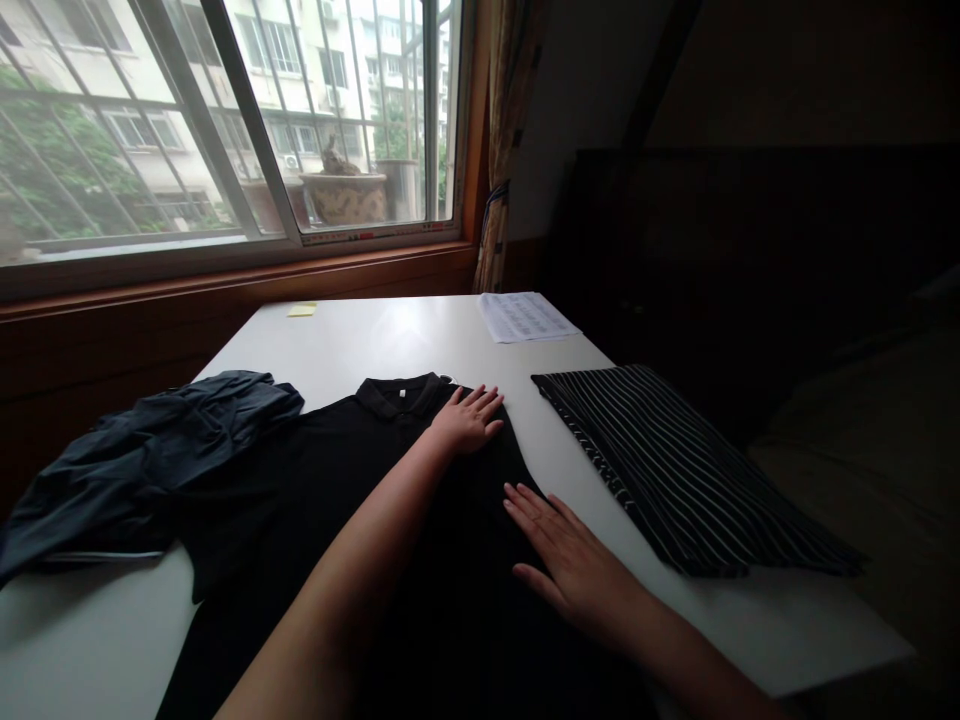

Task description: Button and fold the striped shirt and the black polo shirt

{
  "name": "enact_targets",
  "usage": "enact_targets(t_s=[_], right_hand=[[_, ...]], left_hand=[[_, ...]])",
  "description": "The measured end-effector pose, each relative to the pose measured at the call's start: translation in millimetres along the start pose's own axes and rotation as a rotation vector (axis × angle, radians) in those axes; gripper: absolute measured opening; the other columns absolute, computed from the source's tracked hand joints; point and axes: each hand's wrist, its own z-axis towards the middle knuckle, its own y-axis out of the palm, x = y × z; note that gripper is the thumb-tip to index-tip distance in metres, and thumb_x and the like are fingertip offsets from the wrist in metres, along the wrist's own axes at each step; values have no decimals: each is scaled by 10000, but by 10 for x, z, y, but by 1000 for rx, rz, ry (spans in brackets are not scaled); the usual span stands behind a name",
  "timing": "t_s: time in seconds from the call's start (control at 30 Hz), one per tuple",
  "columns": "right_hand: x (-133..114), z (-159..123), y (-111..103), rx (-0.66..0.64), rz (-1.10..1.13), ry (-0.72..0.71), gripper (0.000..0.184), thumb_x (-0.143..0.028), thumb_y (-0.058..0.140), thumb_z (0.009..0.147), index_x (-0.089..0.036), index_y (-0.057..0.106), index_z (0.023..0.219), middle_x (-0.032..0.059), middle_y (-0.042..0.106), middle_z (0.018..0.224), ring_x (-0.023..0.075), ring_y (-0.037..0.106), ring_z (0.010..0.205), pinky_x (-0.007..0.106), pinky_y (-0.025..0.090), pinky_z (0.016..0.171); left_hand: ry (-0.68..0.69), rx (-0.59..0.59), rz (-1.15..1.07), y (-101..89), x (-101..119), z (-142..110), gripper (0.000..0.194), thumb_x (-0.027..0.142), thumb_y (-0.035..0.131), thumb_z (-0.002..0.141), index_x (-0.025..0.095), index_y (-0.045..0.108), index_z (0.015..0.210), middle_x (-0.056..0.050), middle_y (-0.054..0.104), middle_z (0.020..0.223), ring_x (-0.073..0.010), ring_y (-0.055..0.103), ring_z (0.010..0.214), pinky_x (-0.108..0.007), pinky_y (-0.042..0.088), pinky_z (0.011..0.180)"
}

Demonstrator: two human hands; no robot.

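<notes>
A black polo shirt lies spread on the white table, its collar toward the window and a small white label inside the neck. My left hand rests flat on the shirt's right shoulder area beside the collar, fingers spread. Lower down, along the shirt's right edge, lies my right hand, palm down with fingers stretched out and the thumb apart. Neither hand grips the cloth. My left forearm crosses over the shirt's middle. The lower part of the shirt runs out of view.
A crumpled dark blue-grey garment lies at the left, against the shirt's sleeve. To the right is a folded black striped garment. Printed papers and a yellow note lie at the far end of the white table, below the window.
</notes>
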Motion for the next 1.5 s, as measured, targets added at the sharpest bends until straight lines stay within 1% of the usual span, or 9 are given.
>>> enact_targets(t_s=[0.23, 0.4, 0.6, 0.8, 0.97, 1.2, 1.33, 1.4, 1.5], right_hand=[[-33, -41, -14, 22, -4, 11, 685, -461, 448, 1029, -299, 137, 1617, 46, 230, 1664, 239, 236, 1522, 506, 243, 1239], [-3, -75, -18, -5, -25, 24, 676, -492, 414, 1036, -293, 131, 1617, 42, 215, 1666, 230, 215, 1528, 510, 252, 1234], [64, -177, -30, 3, -18, 25, 695, -501, 431, 1029, -310, 112, 1616, 37, 226, 1663, 233, 243, 1520, 514, 255, 1232], [121, -283, -61, 0, -17, 41, 706, -513, 440, 1022, -324, 109, 1616, 32, 236, 1660, 238, 255, 1515, 506, 253, 1233], [124, -334, -97, -40, -23, 74, 695, -534, 418, 1025, -313, 125, 1616, 36, 210, 1666, 233, 229, 1523, 519, 235, 1238], [72, -217, -243, -79, 11, 132, 601, -557, 348, 1037, -284, 321, 1572, 47, 331, 1625, 236, 303, 1499, 538, 245, 1229], [35, 190, -348, 69, -30, 132, 610, -533, 315, 1048, -196, 371, 1553, 99, 322, 1627, 238, 293, 1503, 506, 258, 1229], [31, 527, -338, 166, -47, 129, 632, -507, 296, 1053, -133, 344, 1560, 138, 266, 1643, 246, 254, 1517, 491, 255, 1230], [50, 1130, -228, 169, -60, 150, 659, -480, 291, 1050, -53, 341, 1550, 176, 260, 1638, 270, 247, 1518, 464, 247, 1229]], left_hand=[[-22, 29, 0, -106, 111, -102, 586, 485, 293, 1053, 244, 276, 1586, -53, 258, 1646, -288, 225, 1528, -594, 220, 1211], [25, 129, -3, -324, 123, -532, 564, 481, 256, 1067, 225, 323, 1566, -33, 328, 1623, -230, 202, 1537, -531, 171, 1249], [-121, 260, 65, -566, -402, -1432, 486, 331, 301, 1058, 201, 434, 1507, -49, 433, 1575, -199, 259, 1520, -455, 207, 1258], [-375, 30, 150, -470, -859, -1969, 564, 441, 314, 1036, 176, 413, 1525, -70, 335, 1623, -265, 200, 1536, -473, 239, 1232], [-503, -98, 121, -406, -913, -1927, 643, 529, 246, 1037, 191, 289, 1582, -63, 184, 1666, -262, 141, 1548, -520, 195, 1227], [-550, -97, 110, -416, -1026, -1801, 680, 547, 214, 1031, 165, 250, 1592, -83, 156, 1671, -257, 120, 1552, -530, 163, 1230], [-571, -80, 108, -386, -1044, -1756, 677, 547, 220, 1027, 163, 283, 1582, -99, 181, 1666, -279, 147, 1547, -562, 163, 1221], [-591, -61, 114, -371, -1002, -1709, 666, 520, 241, 1026, 140, 315, 1568, -127, 204, 1658, -303, 168, 1541, -594, 171, 1208], [-618, -5, 137, -342, -885, -1618, 621, 404, 282, 1022, 78, 342, 1548, -162, 197, 1655, -315, 144, 1544, -605, 123, 1215]])
